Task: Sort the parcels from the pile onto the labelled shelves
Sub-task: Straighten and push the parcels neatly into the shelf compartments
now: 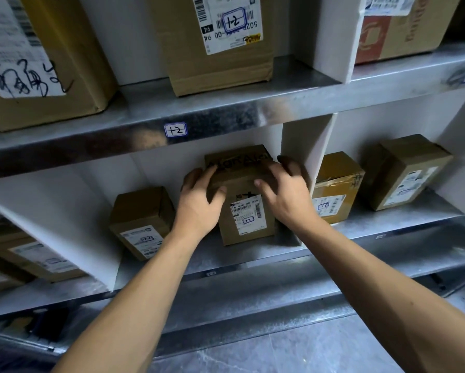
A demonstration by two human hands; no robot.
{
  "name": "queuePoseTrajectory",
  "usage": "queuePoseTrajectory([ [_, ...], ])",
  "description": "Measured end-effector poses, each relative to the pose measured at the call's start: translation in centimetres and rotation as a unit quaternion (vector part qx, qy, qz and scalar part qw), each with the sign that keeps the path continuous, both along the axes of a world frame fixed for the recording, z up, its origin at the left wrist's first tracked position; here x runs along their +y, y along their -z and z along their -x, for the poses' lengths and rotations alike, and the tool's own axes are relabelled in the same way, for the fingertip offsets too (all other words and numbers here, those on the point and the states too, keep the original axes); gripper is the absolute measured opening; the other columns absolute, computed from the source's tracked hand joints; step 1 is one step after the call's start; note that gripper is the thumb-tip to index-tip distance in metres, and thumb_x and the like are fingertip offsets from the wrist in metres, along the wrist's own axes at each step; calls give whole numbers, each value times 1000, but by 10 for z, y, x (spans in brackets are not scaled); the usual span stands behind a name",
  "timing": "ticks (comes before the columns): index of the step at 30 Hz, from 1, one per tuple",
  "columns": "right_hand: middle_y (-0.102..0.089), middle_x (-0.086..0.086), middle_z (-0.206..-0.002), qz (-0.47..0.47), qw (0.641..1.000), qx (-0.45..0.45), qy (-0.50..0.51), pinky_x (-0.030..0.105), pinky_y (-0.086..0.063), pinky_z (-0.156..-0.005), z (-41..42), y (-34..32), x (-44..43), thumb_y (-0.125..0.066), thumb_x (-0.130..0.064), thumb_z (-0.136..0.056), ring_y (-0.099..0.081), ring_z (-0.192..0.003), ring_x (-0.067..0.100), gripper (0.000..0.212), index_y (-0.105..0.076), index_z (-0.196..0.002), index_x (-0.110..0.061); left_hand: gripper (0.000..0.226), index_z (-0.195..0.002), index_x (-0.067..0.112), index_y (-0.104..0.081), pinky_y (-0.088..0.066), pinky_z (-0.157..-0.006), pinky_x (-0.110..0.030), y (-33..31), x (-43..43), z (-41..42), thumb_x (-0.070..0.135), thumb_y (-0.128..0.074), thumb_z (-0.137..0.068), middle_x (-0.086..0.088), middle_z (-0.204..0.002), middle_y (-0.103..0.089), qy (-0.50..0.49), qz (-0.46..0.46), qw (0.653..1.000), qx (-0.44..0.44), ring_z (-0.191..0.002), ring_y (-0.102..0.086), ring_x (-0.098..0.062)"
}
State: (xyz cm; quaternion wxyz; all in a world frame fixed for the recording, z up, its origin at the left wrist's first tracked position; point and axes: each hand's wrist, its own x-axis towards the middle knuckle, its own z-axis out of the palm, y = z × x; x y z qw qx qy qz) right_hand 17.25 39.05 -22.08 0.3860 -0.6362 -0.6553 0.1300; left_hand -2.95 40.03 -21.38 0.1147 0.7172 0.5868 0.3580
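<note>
Fingers first: on our left hand (199, 200) they curl over the top left edge of the box (248, 232), thumb pressed on its front. On our right hand (286, 192) they spread and wrap over the top right corner, thumb on the front too, so both hands are clamped on it. The box stands upright at the centre of the frame, in the middle bay of the lower shelf (252, 255). Its bottom looks to be down on the metal and its white label (248, 218) faces us, though the handwritten code there is too small for us to read with confidence. We judge this one as good as placed, with only the letting go left. Looking outward, plenty seems sorted: a small box (142, 219) sits just to the left in the same bay. Past the white divider (304, 146) to the right are a taped box (333, 187) and a further box (406, 170). Above, behind the shelf tag (175, 129) reading 1-2, stands a tall box (220, 65) marked the same. A big carton (59, 76) fills the upper left. The pile is out of frame, so we cannot say how many parcels remain.
</note>
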Motion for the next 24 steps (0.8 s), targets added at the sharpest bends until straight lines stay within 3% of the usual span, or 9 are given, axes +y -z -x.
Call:
queuePoseTrajectory([
  [3, -46, 19, -143, -60, 997, -44, -8, 49, -44, -106, 3, 3, -17, -64, -36, -96, -47, -127, 43, 43, -58, -136, -22, 48, -139, 23, -51, -24, -107, -15, -2, -14, 5, 30, -62, -93, -8, -141, -44, 0, -27, 1000, -15, -131, -42, -21],
  [6, -50, 18, -137, -113, 988, -99, -24, 49, -48, -98, 4, 10, -30, -63, -34, -95, -51, -116, 40, 41, -59, -133, -17, 45, -137, 21, -53, -22, -101, -7, -2, -32, 9, 26, -61, -93, -6, -137, -46, -7, -44, 999, -25, -127, -44, -19],
  [10, -53, 15, -135, -117, 982, -137, -53, 46, -50, -97, 6, 15, -49, -63, -31, -96, -51, -121, 35, 40, -58, -132, -15, 43, -138, 22, -51, -36, -105, -31, 3, -54, 16, 28, -57, -95, -5, -133, -47, -5, -53, 998, 18, -125, -44, -22],
  [12, -55, 14, -134, -107, 978, -168, -57, 46, -52, -93, 7, 17, -60, -62, -33, -96, -53, -118, 35, 41, -57, -133, -16, 44, -138, 20, -52, -38, -106, -37, 7, -65, 21, 27, -57, -95, -3, -134, -48, 2, -62, 997, 52, -126, -43, -21],
  [15, -57, 13, -131, -85, 970, -220, -58, 47, -53, -86, 9, 19, -79, -60, -37, -96, -57, -113, 37, 41, -55, -132, -18, 45, -139, 21, -50, -38, -105, -41, 14, -84, 26, 30, -55, -95, 0, -135, -49, -3, -61, 990, 130, -125, -43, -20],
  [18, -56, 11, -133, -41, 958, -275, -65, 46, -49, -90, 7, 19, -99, -54, -43, -98, -56, -116, 36, 43, -51, -135, -22, 48, -142, 27, -44, -32, -108, -40, 22, -106, 29, 37, -49, -96, 4, -139, -47, -22, -11, 981, 191, -128, -38, -19],
  [24, -50, 8, -138, 32, 951, -303, -59, 45, -44, -96, -10, 28, -154, -48, -47, -100, -49, -124, 33, 44, -46, -138, -25, 51, -147, 32, -35, -23, -114, -39, 35, -161, 19, 42, -44, -97, 6, -146, -39, -16, 50, 973, 224, -136, -27, -17],
])
